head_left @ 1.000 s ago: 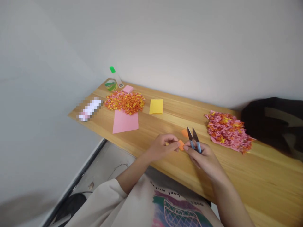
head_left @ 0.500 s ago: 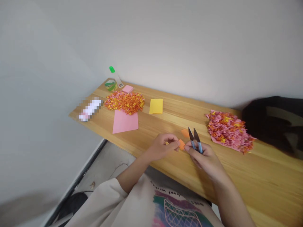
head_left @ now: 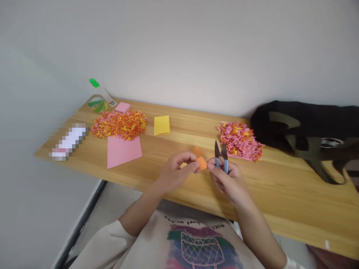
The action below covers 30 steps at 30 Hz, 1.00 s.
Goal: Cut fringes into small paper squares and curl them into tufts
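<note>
My left hand [head_left: 175,172] pinches a small folded orange paper piece [head_left: 201,163] above the front of the wooden table [head_left: 280,194]. My right hand [head_left: 226,179] grips a pair of small blue-handled snips [head_left: 221,157] with the blades pointing up, and its fingertips also touch the orange piece. Another orange scrap [head_left: 197,151] lies on the table just behind the hands.
A heap of pink, orange and yellow paper shreds [head_left: 239,140] lies to the right, another heap [head_left: 120,124] to the left. A pink sheet [head_left: 123,150], a yellow sheet [head_left: 162,124], a small pink pad [head_left: 122,107] and a green-capped glue bottle [head_left: 101,95] are at left. A black bag [head_left: 308,127] lies at right.
The view has swung to the right, so everything sits further left in frame and more of the black bag shows. Both hands hold the orange piece and snips as before.
</note>
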{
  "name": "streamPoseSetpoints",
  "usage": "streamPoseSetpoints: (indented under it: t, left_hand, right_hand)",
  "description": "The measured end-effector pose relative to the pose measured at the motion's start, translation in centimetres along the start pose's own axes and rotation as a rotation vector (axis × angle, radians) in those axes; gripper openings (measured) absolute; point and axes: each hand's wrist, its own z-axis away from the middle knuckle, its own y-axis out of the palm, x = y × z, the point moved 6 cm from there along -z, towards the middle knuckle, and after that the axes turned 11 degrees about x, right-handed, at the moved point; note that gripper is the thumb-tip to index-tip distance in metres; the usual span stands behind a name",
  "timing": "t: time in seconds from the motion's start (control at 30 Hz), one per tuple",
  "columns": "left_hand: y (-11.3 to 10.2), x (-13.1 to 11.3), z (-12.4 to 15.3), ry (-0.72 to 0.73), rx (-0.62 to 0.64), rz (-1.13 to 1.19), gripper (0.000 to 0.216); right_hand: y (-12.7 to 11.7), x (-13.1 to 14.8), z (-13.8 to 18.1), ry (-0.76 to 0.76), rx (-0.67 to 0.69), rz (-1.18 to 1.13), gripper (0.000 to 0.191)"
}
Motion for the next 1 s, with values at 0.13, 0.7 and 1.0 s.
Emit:
streamPoseSetpoints:
  t: [0.13, 0.7, 1.0]
  left_hand:
    - [0.8, -1.1, -0.6, 0.019, 0.060, -0.015, 0.017]
    - [0.6, 0.1, -0.4, -0.160, 0.076, -0.205, 0.022]
    - [-0.9, 0.5, 1.3, -0.271, -0.024, -0.148, 0.019]
  right_hand:
    - [-0.9, 0.3, 1.1, -0.023, -0.054, -0.089, 0.036]
    - [-5.6, -5.1, 1.9, 0.151, -0.392, 1.051, 0.039]
    - [-4.9, -5.3, 2.6, 0.144, -0.353, 1.322, 0.054]
